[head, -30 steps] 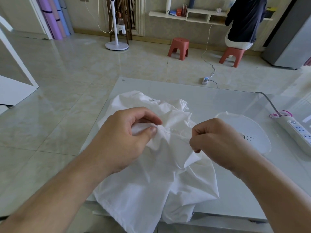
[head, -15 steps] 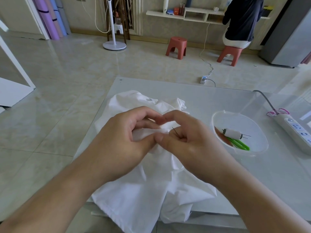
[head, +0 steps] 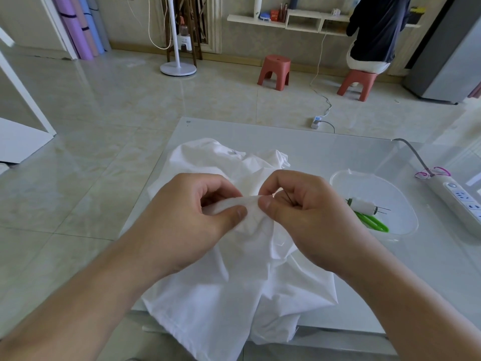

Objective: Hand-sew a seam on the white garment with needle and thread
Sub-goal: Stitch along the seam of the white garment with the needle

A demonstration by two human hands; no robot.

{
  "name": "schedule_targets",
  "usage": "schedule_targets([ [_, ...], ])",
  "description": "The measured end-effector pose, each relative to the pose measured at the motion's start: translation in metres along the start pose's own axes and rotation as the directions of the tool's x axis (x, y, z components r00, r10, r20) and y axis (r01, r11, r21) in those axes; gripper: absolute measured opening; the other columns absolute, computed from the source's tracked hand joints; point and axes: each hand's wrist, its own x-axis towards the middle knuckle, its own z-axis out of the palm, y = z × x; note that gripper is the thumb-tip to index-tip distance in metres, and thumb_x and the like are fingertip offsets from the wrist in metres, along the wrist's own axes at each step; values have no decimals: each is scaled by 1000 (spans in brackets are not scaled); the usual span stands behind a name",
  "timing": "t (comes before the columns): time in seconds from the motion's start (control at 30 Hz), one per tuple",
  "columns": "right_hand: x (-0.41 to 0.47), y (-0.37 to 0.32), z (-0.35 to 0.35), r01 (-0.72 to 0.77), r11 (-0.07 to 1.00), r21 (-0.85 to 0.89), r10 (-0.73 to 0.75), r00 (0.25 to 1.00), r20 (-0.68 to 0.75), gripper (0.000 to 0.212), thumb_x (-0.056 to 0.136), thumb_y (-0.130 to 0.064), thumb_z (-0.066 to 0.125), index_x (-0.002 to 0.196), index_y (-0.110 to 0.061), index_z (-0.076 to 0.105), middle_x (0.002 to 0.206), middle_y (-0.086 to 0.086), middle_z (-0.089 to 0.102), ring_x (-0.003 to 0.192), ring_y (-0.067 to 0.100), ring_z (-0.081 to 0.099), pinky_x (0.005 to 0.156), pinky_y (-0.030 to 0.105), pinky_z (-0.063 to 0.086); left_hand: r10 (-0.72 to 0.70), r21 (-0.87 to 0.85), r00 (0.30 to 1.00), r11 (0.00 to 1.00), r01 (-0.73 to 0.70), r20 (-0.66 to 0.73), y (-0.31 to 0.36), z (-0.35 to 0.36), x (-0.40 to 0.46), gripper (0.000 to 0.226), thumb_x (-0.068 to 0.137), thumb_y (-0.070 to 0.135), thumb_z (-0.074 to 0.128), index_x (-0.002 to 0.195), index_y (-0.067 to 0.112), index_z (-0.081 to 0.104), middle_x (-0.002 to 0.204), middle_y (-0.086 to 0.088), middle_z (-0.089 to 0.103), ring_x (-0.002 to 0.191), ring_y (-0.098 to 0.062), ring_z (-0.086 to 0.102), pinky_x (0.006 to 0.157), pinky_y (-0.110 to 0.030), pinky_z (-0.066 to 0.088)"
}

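Observation:
A crumpled white garment point(head: 229, 295) lies on the glass table, its lower part hanging over the near edge. My left hand point(head: 187, 220) pinches a raised fold of the cloth between thumb and fingers. My right hand point(head: 302, 212) meets it at the same fold, thumb and forefinger closed on the cloth edge, and a thin dark needle point(head: 289, 198) shows between its curled fingers. I cannot make out the thread.
A clear plastic bowl point(head: 395, 225) at the right holds a white thread spool point(head: 363, 205) and green scissors point(head: 374, 224). A white power strip point(head: 458, 199) lies at the far right. A person sits on a red stool across the room.
My right hand came in from the right to meet my left hand at the fold. The bowl's contents, hidden a second ago, are uncovered. The fold sits slightly higher.

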Motion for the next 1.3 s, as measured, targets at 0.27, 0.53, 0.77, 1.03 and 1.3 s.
schedule_targets([
  [0.27,2,5,-2,48,995,-89,-52,998,-45,23,94,-19,77,73,-21,67,48,-11,31,45,10,31,47,13,33,-18,-106,998,994,24,60,-1,-2,0,8,92,28,77,85,27,81,80,4,78,79,-13,74,78,-34,59],
  [0.53,-6,-6,-6,35,996,79,-25,991,-129,11,93,-21,72,83,-18,67,52,-13,33,49,9,32,52,25,32,3,-127,1000,992,0,16,1,-5,-2,9,94,27,76,87,30,81,86,8,80,85,-12,76,87,-40,61],
  [0.77,-10,-10,4,-14,991,-132,2,996,-91,22,92,-29,79,73,-27,67,46,-11,35,45,10,37,49,17,39,28,-116,999,993,-23,35,-2,-5,-2,13,98,24,74,89,31,80,85,4,79,85,-19,76,87,-50,61],
  [1.03,-8,-6,-3,-79,985,-153,61,991,-121,9,95,-28,66,89,-32,62,52,-17,46,51,6,44,53,18,37,33,-112,999,993,-29,28,-3,-4,-1,12,96,25,74,88,31,79,84,7,78,83,-13,75,83,-37,59],
  [1.3,-7,-3,-6,-110,992,69,117,986,-117,36,109,-16,45,106,-33,77,53,-15,47,52,7,45,62,26,38,31,-116,999,993,-28,26,-1,-5,-1,10,96,27,74,88,31,80,85,4,78,86,-19,75,88,-48,61],
])
